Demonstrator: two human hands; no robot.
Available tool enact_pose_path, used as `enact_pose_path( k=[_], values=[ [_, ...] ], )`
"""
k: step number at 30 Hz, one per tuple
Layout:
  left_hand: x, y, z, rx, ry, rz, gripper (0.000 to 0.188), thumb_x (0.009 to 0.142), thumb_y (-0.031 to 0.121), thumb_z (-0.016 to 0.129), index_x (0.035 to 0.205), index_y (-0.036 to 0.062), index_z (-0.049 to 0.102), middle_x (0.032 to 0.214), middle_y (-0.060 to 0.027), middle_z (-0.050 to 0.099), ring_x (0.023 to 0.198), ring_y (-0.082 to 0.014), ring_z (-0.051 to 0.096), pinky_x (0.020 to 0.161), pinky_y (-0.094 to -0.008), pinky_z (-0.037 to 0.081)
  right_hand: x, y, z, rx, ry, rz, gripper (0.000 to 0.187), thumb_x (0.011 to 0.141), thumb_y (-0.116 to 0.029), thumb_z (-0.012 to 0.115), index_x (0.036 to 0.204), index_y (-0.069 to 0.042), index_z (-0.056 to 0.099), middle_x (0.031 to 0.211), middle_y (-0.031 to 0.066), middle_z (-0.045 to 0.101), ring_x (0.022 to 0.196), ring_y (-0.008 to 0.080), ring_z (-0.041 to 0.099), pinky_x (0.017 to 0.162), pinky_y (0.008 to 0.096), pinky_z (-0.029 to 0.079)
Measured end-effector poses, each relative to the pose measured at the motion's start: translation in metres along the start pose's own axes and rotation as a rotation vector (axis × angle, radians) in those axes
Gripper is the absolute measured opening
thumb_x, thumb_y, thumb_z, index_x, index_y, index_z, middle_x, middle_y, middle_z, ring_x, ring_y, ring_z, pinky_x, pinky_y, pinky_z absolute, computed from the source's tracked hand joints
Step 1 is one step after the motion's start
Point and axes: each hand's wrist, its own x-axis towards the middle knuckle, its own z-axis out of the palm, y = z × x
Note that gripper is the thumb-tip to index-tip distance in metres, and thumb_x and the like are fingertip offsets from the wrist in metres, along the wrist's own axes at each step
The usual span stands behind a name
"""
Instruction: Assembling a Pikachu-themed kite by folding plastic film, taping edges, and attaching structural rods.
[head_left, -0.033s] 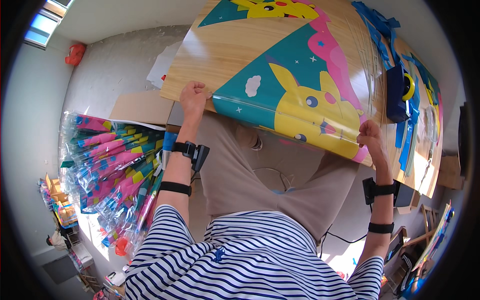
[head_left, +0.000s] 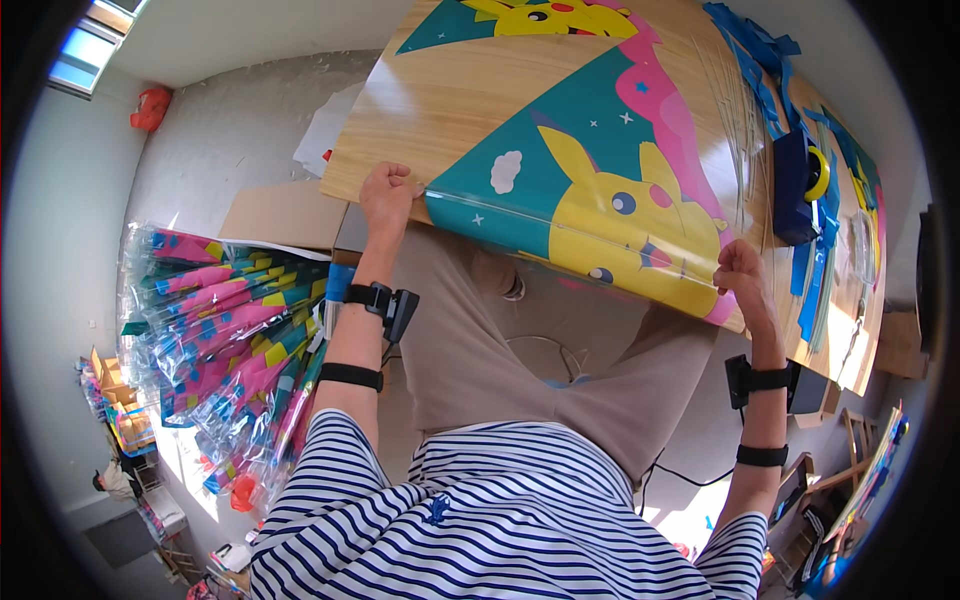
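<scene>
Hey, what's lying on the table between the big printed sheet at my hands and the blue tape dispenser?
The head view shows several thin, pale sticks on the wood-grain tabletop between the printed sheet and the blue tape dispenser.

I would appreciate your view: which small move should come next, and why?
Perhaps smooth the printed sheet along its near edge with the right hand, the left hand steadying the other end: a glossy, crease-like line runs there, with a hand near each end.

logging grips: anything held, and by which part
Apparently the printed sheet, by its near edge's ends: left hand at one, right hand at the other.
</scene>
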Motion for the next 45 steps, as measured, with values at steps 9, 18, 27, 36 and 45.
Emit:
enact_pose_path(
  k=[9, 18, 27, 36, 45],
  values=[
    [0.006, -0.006, 0.006, 0.029, 0.019, 0.003, 0.036, 0.061, 0.003, 0.085, 0.093, 0.0035, 0.069, 0.079, -0.0076, 0.067, 0.076, -0.0224, 0.064, 0.072, -0.0356, 0.052, 0.003, 0.004, 0.000, -0.067, -0.004, 0.028, 0.020, 0.071, 0.007, 0.060, 0.086, -0.004, 0.052, 0.074, 0.0002, 0.050, 0.066, 0.0117, 0.054, 0.058, 0.0271, 0.046],
    [0.009, -0.002, 0.003, 0.033, -0.047, 0.014, 0.032, 0.064, -0.001, 0.077, 0.094, -0.0003, 0.068, 0.077, -0.0081, 0.067, 0.073, -0.0207, 0.065, 0.070, -0.0332, 0.052, 0.010, 0.015, 0.004, -0.313, 0.090, 0.029, 0.020, 0.069, 0.004, 0.067, 0.086, 0.001, 0.057, 0.074, 0.0084, 0.059, 0.067, 0.0186, 0.060, 0.059, 0.0329, 0.048],
    [0.010, -0.004, 0.002, -0.029, -0.067, 0.014, 0.033, 0.065, -0.003, 0.076, 0.096, -0.0016, 0.067, 0.075, -0.0060, 0.065, 0.071, -0.0171, 0.062, 0.068, -0.0303, 0.050, 0.009, 0.014, 0.017, -0.555, 0.216, -0.130, 0.019, 0.068, -0.001, 0.067, 0.084, -0.001, 0.056, 0.075, 0.0123, 0.059, 0.074, 0.0253, 0.059, 0.067, 0.0357, 0.047],
    [0.010, -0.004, 0.002, -0.020, -0.062, 0.010, 0.032, 0.065, -0.003, 0.076, 0.096, -0.0014, 0.067, 0.074, -0.0054, 0.065, 0.068, -0.0160, 0.062, 0.066, -0.0293, 0.051, 0.008, 0.016, 0.024, -0.646, 0.218, -0.132, 0.012, 0.075, 0.000, 0.053, 0.087, -0.003, 0.056, 0.085, 0.0209, 0.064, 0.089, 0.0412, 0.061, 0.072, 0.0473, 0.045],
    [0.007, 0.000, 0.001, -0.012, -0.062, 0.021, 0.031, 0.066, -0.004, 0.077, 0.095, -0.0017, 0.067, 0.073, -0.0047, 0.063, 0.067, -0.0150, 0.061, 0.064, -0.0284, 0.052, 0.011, 0.021, 0.028, -0.734, 0.235, -0.137, 0.016, 0.074, -0.001, 0.054, 0.089, -0.006, 0.055, 0.083, 0.0225, 0.065, 0.090, 0.0424, 0.061, 0.072, 0.0491, 0.045]
  ],
)
